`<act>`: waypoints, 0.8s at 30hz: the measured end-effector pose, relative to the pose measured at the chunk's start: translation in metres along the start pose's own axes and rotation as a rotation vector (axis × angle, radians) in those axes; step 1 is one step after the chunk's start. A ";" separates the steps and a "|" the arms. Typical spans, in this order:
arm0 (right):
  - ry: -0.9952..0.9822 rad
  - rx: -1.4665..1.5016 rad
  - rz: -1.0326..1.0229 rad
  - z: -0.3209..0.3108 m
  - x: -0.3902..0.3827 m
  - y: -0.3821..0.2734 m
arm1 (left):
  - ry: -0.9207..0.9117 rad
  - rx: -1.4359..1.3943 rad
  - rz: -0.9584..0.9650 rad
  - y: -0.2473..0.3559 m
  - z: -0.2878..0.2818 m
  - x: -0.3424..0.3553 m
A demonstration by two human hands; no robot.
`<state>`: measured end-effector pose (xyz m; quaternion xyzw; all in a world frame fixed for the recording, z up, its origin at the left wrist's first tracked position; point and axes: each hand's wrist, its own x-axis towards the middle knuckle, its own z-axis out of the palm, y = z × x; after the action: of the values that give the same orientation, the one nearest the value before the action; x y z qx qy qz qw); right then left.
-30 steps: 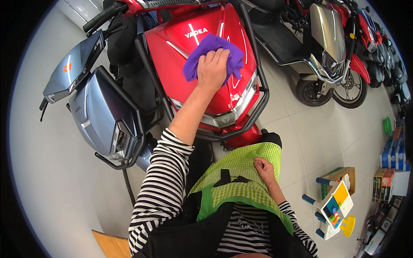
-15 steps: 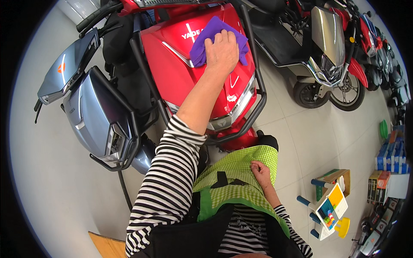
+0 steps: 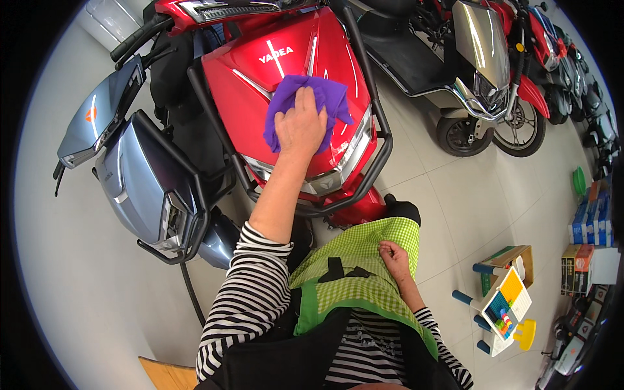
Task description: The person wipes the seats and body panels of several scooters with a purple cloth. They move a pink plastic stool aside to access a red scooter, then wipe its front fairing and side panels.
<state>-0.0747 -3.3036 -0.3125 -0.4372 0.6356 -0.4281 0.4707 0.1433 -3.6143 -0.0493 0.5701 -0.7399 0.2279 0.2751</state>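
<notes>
My left hand (image 3: 301,130) presses a folded purple cloth (image 3: 336,104) onto the glossy red front panel (image 3: 237,71) of an electric scooter. Its fingers are bent over the cloth, which lies low on the panel above the headlight trim. My right hand (image 3: 396,261) is loosely closed in front of the green checked apron (image 3: 364,240); I see nothing in its fingers. A black guard bar (image 3: 389,146) frames the red panel's sides and lower end.
A grey-blue scooter (image 3: 140,179) stands close on the left. To the right is a beige-gold scooter (image 3: 478,52), with more vehicles behind it. A small toy-brick table (image 3: 510,296), a yellow stool (image 3: 525,334) and stacked boxes (image 3: 588,224) are at the lower right.
My left hand has slid the purple cloth down and left over the red panel, toward me, uncovering the white lettering. My right hand has stayed at the apron.
</notes>
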 end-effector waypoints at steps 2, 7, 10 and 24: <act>-0.003 -0.004 -0.018 -0.001 0.000 -0.001 | -0.023 0.043 0.003 -0.013 -0.005 -0.007; -0.016 0.028 -0.001 0.000 0.001 -0.005 | -0.031 0.043 0.059 -0.049 -0.021 -0.008; -0.019 0.034 -0.025 0.001 0.001 -0.006 | -0.037 -0.017 0.123 -0.064 -0.025 -0.003; 0.023 0.133 -0.057 -0.004 -0.005 -0.007 | 0.077 -0.138 0.505 -0.117 -0.025 0.019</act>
<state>-0.0768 -3.3000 -0.3036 -0.4178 0.5985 -0.4875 0.4792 0.2564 -3.6406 -0.0155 0.3380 -0.8615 0.2599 0.2758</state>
